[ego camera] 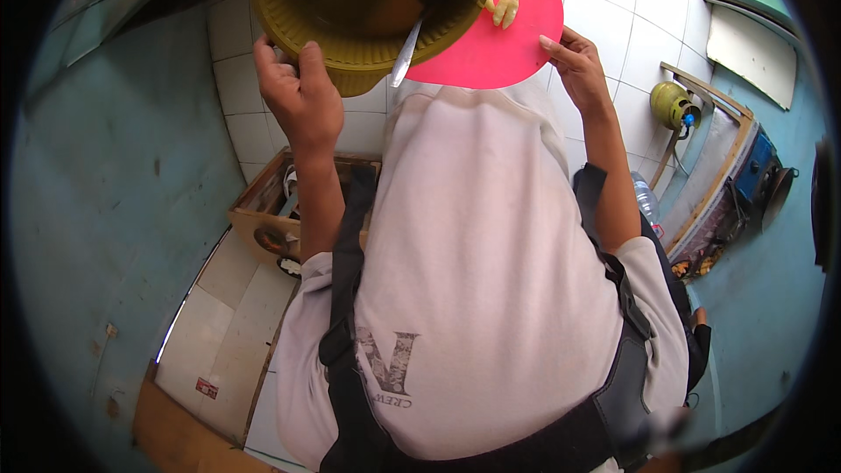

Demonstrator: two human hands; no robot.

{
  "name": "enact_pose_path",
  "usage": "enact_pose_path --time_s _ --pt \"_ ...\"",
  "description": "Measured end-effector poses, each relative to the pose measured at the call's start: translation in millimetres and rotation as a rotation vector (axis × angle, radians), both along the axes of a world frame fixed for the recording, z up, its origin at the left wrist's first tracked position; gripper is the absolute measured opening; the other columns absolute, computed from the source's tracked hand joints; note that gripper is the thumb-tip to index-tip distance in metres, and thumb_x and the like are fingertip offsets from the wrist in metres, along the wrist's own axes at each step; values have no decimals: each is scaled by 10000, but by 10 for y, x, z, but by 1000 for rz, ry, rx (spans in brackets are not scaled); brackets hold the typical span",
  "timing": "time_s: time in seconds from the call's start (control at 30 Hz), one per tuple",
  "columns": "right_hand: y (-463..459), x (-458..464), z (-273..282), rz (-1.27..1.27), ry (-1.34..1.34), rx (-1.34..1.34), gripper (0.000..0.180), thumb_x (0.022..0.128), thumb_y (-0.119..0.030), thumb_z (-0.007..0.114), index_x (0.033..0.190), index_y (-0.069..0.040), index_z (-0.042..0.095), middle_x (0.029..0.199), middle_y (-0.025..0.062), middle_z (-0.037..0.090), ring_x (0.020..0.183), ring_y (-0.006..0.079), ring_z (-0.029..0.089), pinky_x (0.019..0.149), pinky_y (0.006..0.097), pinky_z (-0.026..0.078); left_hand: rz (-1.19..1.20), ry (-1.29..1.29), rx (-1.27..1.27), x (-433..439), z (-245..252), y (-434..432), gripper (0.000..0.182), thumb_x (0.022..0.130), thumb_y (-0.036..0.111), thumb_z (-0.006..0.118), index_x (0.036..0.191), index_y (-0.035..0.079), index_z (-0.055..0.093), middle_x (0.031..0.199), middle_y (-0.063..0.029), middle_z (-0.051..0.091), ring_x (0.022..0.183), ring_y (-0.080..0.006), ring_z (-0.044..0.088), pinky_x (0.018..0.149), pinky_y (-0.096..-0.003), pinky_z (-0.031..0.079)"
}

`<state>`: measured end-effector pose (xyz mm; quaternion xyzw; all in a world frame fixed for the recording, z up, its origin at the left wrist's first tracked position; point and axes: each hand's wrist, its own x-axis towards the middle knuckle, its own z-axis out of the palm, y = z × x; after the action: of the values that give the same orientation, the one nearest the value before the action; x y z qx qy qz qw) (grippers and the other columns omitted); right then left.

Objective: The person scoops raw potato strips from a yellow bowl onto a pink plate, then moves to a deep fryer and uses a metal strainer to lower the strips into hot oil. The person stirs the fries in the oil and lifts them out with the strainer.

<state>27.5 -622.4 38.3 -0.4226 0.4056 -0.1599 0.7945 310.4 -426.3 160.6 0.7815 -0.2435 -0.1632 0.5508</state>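
My left hand (302, 89) grips the rim of an olive-green plastic basin (368, 56), thumb up on its near side. The basin tilts so that I look into it; its inside is dark, and its contents are hard to make out. A metal spoon (406, 56) leans out over the basin's rim. With thumb and fingers my right hand (578, 66) pinches the edge of a flat, round pink plate or mat (460, 56). Several small, pale yellow pieces (504, 11), perhaps dough, lie on it. The basin covers the left part of the pink plate.
White tiles (598, 20) cover the floor. At right stand a green gas cylinder (669, 105), a blue stove (755, 161), a dark pan (778, 197) and a plastic bottle (645, 200). A wooden box (263, 210) sits below my left forearm. Someone's dark sleeve (700, 348) shows at right.
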Motion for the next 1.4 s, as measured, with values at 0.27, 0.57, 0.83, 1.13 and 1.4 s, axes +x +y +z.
enact_pose_path --time_s 0.27,0.57,0.83,1.13,1.4 --pt "-454 -323 122 22 19 -62 372 931 -176 729 1245 21 690 1078 93 746 955 156 688 921 343 529 -9 33 3 -323 -29 -475 281 991 31 533 1252 -62 480 1028 -133 682 863 -137 664 800 -284 525" --pt "-778 -704 325 -23 -20 -86 351 939 -180 718 1225 23 697 1061 85 746 913 145 681 872 328 537 -77 -4 31 -610 150 -937 277 991 40 542 1241 -70 490 1005 -130 691 863 -138 667 809 -283 527" --pt "-1323 -1689 447 -190 -94 -104 328 941 -152 707 1214 30 697 1049 90 749 906 148 681 862 326 540 -201 20 -11 -1478 328 -1898 307 996 31 534 1279 -70 473 1109 -157 668 963 -162 661 854 -292 526" --pt "-1370 -3196 399 -406 -119 28 323 946 -106 689 1241 27 673 1087 81 741 958 131 682 951 303 509 -379 93 32 -2835 494 -2657 321 999 -18 481 1313 -65 439 1132 -172 662 1001 -179 667 913 -300 521" --pt "-1796 -4184 255 -657 -157 99 308 951 -82 674 1236 32 669 1108 85 736 968 140 687 948 311 518 -571 79 72 -3777 541 -3679 286 997 -20 486 1279 -56 459 1123 -185 677 989 -195 685 872 -304 550"
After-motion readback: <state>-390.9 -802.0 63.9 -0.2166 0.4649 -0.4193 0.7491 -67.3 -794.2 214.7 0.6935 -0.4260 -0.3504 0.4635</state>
